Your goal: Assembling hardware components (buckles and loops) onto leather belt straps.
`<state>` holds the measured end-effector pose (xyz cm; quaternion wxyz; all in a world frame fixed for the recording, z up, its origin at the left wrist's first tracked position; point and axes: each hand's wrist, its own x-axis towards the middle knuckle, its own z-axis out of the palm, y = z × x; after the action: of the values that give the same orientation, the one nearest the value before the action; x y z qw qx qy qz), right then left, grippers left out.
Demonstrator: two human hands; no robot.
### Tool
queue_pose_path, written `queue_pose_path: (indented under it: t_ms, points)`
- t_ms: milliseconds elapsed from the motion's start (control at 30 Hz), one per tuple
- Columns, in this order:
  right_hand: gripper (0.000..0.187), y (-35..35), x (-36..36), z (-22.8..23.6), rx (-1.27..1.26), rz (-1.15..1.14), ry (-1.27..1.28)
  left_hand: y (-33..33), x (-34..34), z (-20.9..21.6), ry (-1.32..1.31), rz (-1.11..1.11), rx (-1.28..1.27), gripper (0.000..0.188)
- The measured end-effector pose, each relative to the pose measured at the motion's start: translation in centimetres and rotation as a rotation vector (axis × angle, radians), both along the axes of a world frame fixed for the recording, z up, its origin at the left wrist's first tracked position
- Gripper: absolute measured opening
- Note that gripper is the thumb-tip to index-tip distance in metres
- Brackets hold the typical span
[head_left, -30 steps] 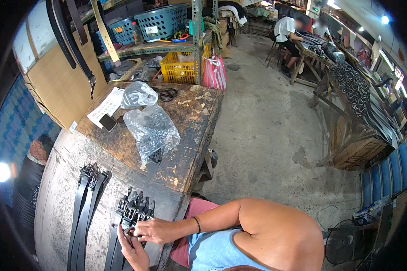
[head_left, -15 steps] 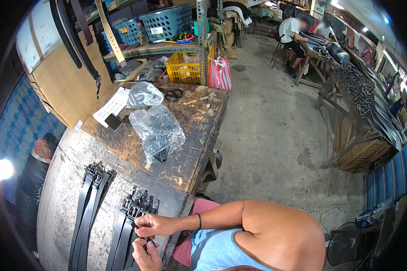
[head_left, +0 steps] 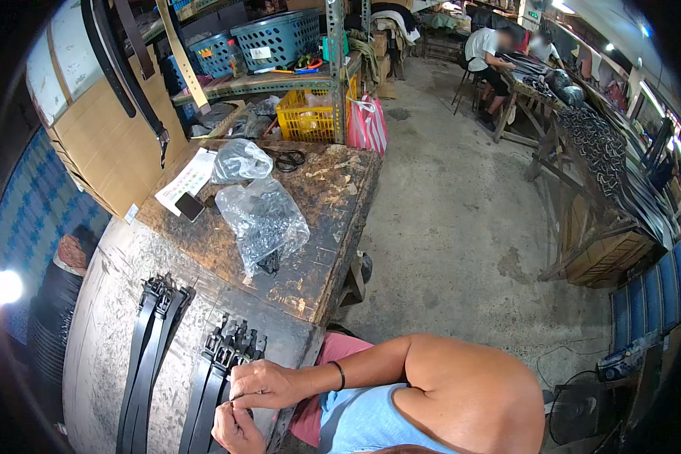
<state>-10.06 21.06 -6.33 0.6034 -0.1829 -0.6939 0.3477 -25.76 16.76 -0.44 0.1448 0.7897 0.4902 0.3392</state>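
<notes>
Left grip (head_left: 237, 430) and right grip (head_left: 265, 384) pinch together, contents unclear, beside black belts (head_left: 196, 405) near the desk's (head_left: 102, 340) right edge; clear bag (head_left: 259, 216) holds dark pieces (head_left: 268, 262).

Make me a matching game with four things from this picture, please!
Things:
1. Buckled belts
2. Plastic crate
3. Right hand
4. Striped bag

Clues:
A. Pink and white
B. Black, lying on the table
C. Has a dark band at its wrist
D. Yellow

Right pairs: 1-B, 2-D, 3-C, 4-A.
</notes>
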Motion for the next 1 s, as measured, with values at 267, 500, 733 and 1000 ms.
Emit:
queue_pose_path:
  t_ms: [267,500,733,1000]
  points:
    - [0.01,1.0,0.1,-1.8,-0.405,-0.029,0.239,2.8,-2.5,-3.0,0.019,0.176,-0.094,0.053]
    - [0.018,5.4,5.4,-1.7,-0.931,-0.175,0.751,7.7,-2.3,-2.8,0.238,0.124,0.249,0.055]
    - [0.018,5.6,6.4,-3.0,-0.922,-0.196,0.777,8.7,-1.6,-4.3,0.268,0.042,0.289,0.045]
    - [0.015,5.6,6.5,-1.6,-0.939,-0.35,0.694,8.8,-2.9,-5.9,0.334,0.054,0.267,0.056]
